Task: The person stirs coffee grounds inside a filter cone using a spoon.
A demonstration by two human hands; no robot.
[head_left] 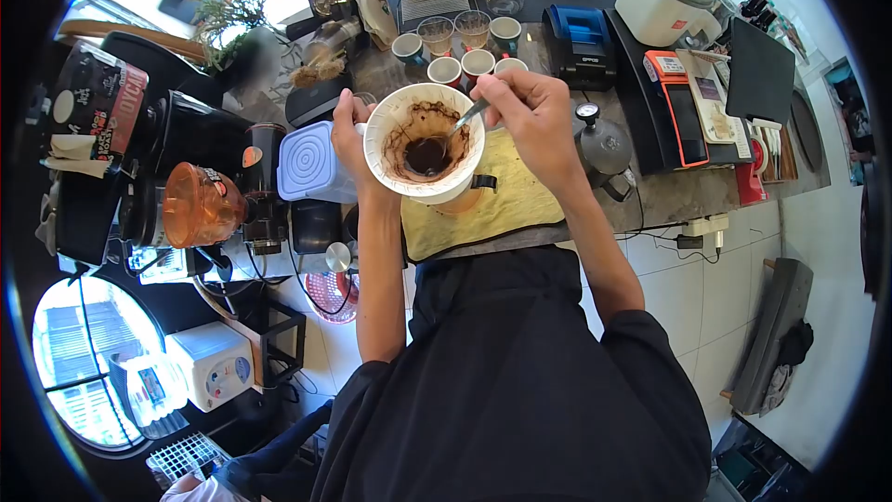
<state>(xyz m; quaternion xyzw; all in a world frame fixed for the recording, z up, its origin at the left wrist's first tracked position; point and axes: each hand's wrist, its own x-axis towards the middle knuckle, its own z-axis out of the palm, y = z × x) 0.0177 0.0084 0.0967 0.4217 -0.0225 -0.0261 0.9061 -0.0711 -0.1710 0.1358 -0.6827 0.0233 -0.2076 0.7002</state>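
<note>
My left hand (351, 133) is closed on the side of a white coffee dripper (373, 144), tilted toward me. Inside it a paper filter (398, 121) holds wet, dark coffee grounds (429, 156) that also cling to its walls. Between the fingers of my right hand (526, 112) is the handle of a metal spoon (471, 113), its lower end reaching down into the filter. Below the dripper a vessel with a black handle (484, 182) shows in part above a yellow cloth (520, 195).
Several small cups (478, 63) stand beyond the dripper. A grey kettle (604, 144) is at the right, near a blue and black printer (581, 46). At the left are a blue-lidded container (318, 163) and a grinder with an orange hopper (200, 204).
</note>
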